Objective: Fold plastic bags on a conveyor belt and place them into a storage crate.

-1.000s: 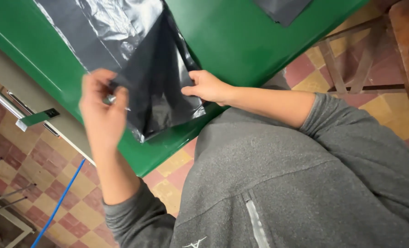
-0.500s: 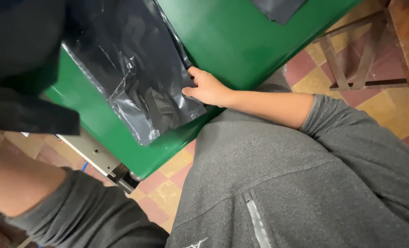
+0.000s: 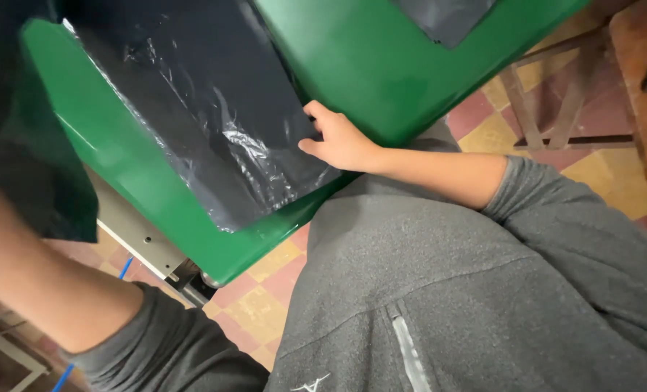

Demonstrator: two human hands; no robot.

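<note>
Head view, looking down: the right hand (image 3: 342, 139) rests on the near edge of the green table (image 3: 381, 65), fingers loosely curled, their tips pressing on the right-hand border of the black plastic bag (image 3: 207, 116). It pins the bag rather than clasping it; nothing is enclosed in the palm. The bag spreads out to the left of and beyond that hand, lying flat and creased on the tabletop, with its near corner reaching almost to the table's rounded front edge. The left forearm (image 3: 40, 276) rises close to the camera at the near left, its grey sleeve pushed back; the left hand itself is above the frame, so I cannot tell whether it is open or closed. A dark fold of plastic (image 3: 26, 145) hangs beside that arm. Further off, a second dark sheet (image 3: 447, 18) lies at the far edge of the table. Chequered floor tiles (image 3: 265, 305) show below, and a wooden frame (image 3: 556, 109) stands to the right.
</note>
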